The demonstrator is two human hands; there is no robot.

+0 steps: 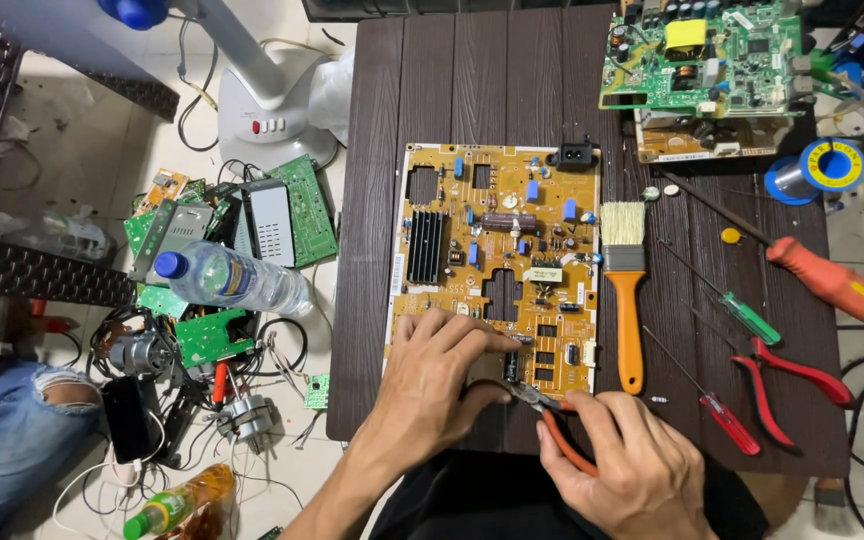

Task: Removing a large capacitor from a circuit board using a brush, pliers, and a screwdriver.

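Your left hand lies flat on the near edge of the yellow circuit board, its fingers stretched out loosely and pressing on the board's lower part, gripping nothing. Your right hand is closed around the orange handles of a pair of pliers, and the dark tip of the pliers meets the board at its lower edge, just beside your left fingertips. The board sits in the middle of the dark wooden bench, its black heat sink toward the left and a black power socket at the top right corner.

Just right of the board lies a paintbrush with an orange handle, bristles pointing away from you. Further right are a green screwdriver, a red screwdriver, red-handled cutters and a large orange screwdriver. A green circuit board rests at the far right corner, with a blue solder spool near it. On the floor to your left, a plastic water bottle lies on a heap of boards and wires.
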